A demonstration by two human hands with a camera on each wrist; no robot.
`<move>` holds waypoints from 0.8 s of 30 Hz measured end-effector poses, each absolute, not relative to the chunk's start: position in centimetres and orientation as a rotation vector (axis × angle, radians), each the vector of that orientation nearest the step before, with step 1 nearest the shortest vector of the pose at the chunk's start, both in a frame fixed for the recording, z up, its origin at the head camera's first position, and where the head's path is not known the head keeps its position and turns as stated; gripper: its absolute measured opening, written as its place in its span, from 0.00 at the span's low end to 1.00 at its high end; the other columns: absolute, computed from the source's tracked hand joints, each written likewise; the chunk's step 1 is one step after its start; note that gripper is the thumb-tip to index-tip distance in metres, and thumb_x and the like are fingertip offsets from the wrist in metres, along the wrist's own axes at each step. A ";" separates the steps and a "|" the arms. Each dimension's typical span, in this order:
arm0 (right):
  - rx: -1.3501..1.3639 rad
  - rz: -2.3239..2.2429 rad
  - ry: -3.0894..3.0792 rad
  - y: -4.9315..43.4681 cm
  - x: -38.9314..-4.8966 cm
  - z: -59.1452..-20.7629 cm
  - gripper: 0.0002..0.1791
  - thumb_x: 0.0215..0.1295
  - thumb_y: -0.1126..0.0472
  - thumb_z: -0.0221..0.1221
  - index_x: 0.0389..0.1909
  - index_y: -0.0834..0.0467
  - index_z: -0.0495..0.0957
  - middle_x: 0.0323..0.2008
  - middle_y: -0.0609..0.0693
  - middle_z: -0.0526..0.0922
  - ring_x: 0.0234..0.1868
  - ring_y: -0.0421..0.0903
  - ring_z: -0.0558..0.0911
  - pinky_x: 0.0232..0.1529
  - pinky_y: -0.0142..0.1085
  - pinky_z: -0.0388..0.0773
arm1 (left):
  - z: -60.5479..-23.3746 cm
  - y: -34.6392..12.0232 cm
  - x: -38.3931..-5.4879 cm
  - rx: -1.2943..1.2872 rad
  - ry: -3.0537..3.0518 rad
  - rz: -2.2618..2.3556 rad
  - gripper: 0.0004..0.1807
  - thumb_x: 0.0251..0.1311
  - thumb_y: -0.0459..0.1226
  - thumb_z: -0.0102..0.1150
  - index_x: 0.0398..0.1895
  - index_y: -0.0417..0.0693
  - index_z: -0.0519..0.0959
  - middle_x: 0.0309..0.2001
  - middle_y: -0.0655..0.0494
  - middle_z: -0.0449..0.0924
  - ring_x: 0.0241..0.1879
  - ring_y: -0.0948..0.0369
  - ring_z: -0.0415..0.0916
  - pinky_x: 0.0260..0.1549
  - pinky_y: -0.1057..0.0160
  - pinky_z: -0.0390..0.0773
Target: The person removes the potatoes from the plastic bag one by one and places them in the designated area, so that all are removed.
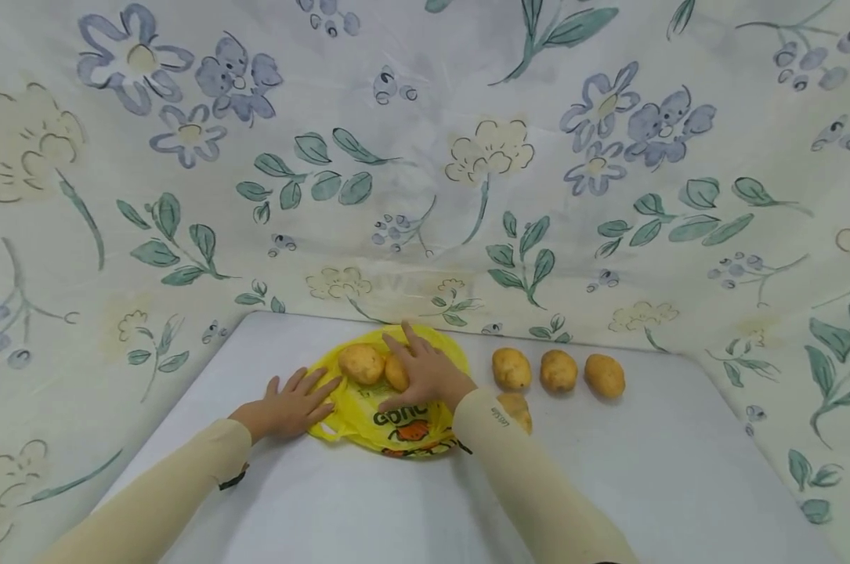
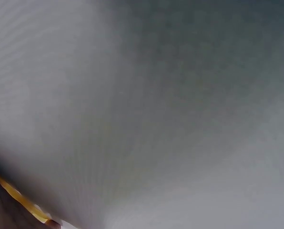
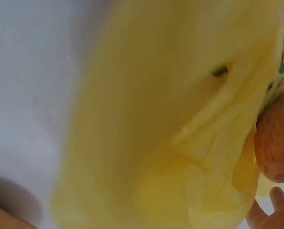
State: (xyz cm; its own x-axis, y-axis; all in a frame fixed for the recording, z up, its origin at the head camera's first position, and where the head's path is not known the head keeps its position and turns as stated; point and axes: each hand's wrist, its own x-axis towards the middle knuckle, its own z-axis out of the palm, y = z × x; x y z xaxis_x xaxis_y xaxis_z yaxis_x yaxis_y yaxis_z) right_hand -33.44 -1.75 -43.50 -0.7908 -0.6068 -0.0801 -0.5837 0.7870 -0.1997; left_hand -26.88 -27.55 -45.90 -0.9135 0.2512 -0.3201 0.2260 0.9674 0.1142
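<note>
A yellow plastic bag (image 1: pixel 368 435) with dark printing lies flat on the table, one potato (image 1: pixel 360 363) on its upper left part. My left hand (image 1: pixel 294 406) is spread on the bag's left edge, fingers straight. Over a second potato (image 1: pixel 395 374) on the bag reaches my right hand (image 1: pixel 428 374), fingers spread and touching it, its far side hidden by the palm. In the right wrist view the bag (image 3: pixel 204 181) fills the middle, with a potato (image 3: pixel 278 138) at the right edge. The left wrist view shows mostly blurred grey surface and a yellow strip (image 2: pixel 20 198).
Right of the bag stand three potatoes in a row: one (image 1: pixel 511 369), another (image 1: pixel 558 371) and a third (image 1: pixel 604 376). A further potato (image 1: pixel 516 409) is partly behind the right sleeve. Floral cloth (image 1: pixel 425 188) encloses the white table (image 1: pixel 650 470) at the back and sides.
</note>
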 end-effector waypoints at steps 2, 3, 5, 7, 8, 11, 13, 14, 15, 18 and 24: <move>-0.964 -0.236 2.817 -2.0 -33.3 -43.7 0.64 0.36 0.20 0.55 0.70 0.33 0.27 0.73 0.48 0.25 0.73 0.53 0.46 0.67 0.55 0.53 | -45.8 -27.6 -26.8 0.341 2.777 0.114 0.35 0.65 0.62 0.30 0.72 0.61 0.47 0.73 0.45 0.38 0.70 0.37 0.35 0.57 0.27 0.34; -0.967 -0.227 2.809 -2.1 -33.3 -43.9 0.65 0.35 0.19 0.54 0.70 0.33 0.27 0.73 0.47 0.26 0.73 0.53 0.46 0.67 0.54 0.52 | -45.8 -27.6 -26.8 0.336 2.775 0.118 0.35 0.65 0.62 0.30 0.72 0.61 0.47 0.73 0.45 0.38 0.70 0.37 0.35 0.57 0.27 0.34; -0.975 -0.191 2.804 -2.2 -33.2 -44.0 0.66 0.34 0.17 0.53 0.70 0.35 0.28 0.74 0.48 0.30 0.73 0.52 0.45 0.68 0.54 0.52 | -45.7 -27.6 -26.7 0.327 2.770 0.123 0.36 0.64 0.63 0.30 0.72 0.61 0.47 0.74 0.45 0.38 0.70 0.38 0.35 0.58 0.27 0.33; -0.972 -0.159 2.806 -2.3 -33.1 -44.1 0.67 0.33 0.17 0.52 0.71 0.36 0.29 0.74 0.48 0.33 0.74 0.51 0.44 0.68 0.53 0.50 | -45.6 -27.6 -26.7 0.328 2.770 0.128 0.36 0.64 0.63 0.30 0.72 0.61 0.47 0.74 0.45 0.38 0.70 0.38 0.35 0.58 0.27 0.33; -0.966 -0.149 2.808 -2.3 -33.0 -44.0 0.67 0.33 0.16 0.52 0.71 0.37 0.30 0.74 0.48 0.34 0.74 0.51 0.44 0.69 0.53 0.50 | -45.6 -27.6 -26.6 0.334 2.770 0.139 0.36 0.64 0.64 0.30 0.72 0.60 0.48 0.73 0.44 0.38 0.70 0.37 0.35 0.57 0.27 0.32; -0.963 -0.125 2.807 -2.2 -32.8 -43.9 0.66 0.34 0.16 0.51 0.72 0.40 0.32 0.74 0.47 0.35 0.74 0.50 0.44 0.69 0.52 0.48 | -45.4 -27.5 -26.6 0.336 2.773 0.138 0.37 0.63 0.65 0.29 0.72 0.60 0.48 0.73 0.45 0.39 0.70 0.38 0.35 0.58 0.27 0.32; -0.964 -0.120 2.803 -2.2 -32.7 -43.7 0.66 0.35 0.16 0.50 0.72 0.41 0.33 0.74 0.47 0.33 0.74 0.50 0.43 0.70 0.52 0.46 | -45.3 -27.5 -26.7 0.341 2.774 0.141 0.38 0.63 0.64 0.30 0.72 0.59 0.48 0.73 0.43 0.39 0.69 0.37 0.35 0.57 0.27 0.32; -0.966 -0.113 2.803 -2.2 -32.6 -43.6 0.65 0.35 0.16 0.49 0.72 0.41 0.33 0.74 0.47 0.32 0.74 0.50 0.42 0.70 0.52 0.45 | -45.3 -27.5 -26.7 0.343 2.773 0.144 0.38 0.63 0.64 0.30 0.72 0.59 0.48 0.73 0.43 0.39 0.69 0.36 0.35 0.57 0.26 0.32; -0.968 -0.104 2.804 -2.2 -32.5 -43.6 0.65 0.36 0.16 0.48 0.72 0.41 0.33 0.74 0.47 0.30 0.74 0.49 0.41 0.70 0.52 0.43 | -45.3 -27.5 -26.7 0.335 2.773 0.136 0.38 0.63 0.64 0.30 0.72 0.59 0.48 0.73 0.44 0.39 0.70 0.37 0.35 0.57 0.27 0.32; -0.971 -0.096 2.809 -2.1 -32.4 -43.5 0.64 0.36 0.15 0.45 0.72 0.41 0.33 0.73 0.48 0.27 0.74 0.49 0.39 0.71 0.52 0.41 | -45.4 -27.3 -26.8 0.339 2.768 0.137 0.38 0.63 0.64 0.30 0.72 0.58 0.48 0.73 0.43 0.39 0.69 0.37 0.35 0.57 0.26 0.33; -0.935 -0.116 2.789 -2.2 -32.4 -43.7 0.64 0.34 0.14 0.45 0.72 0.38 0.35 0.74 0.46 0.33 0.74 0.52 0.39 0.70 0.52 0.45 | -45.6 -27.3 -26.9 0.343 2.770 0.133 0.37 0.64 0.64 0.30 0.72 0.59 0.48 0.73 0.44 0.39 0.69 0.36 0.35 0.57 0.26 0.33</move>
State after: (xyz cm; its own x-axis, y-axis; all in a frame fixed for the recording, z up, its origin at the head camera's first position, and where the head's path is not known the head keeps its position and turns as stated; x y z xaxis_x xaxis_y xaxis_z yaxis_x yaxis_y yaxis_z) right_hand -32.37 -2.18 -43.68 -0.7807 -0.6038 -0.1607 -0.5883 0.7970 -0.1364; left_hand -26.90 -27.31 -45.57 -0.9110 0.2523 -0.3263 0.2200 0.9664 0.1331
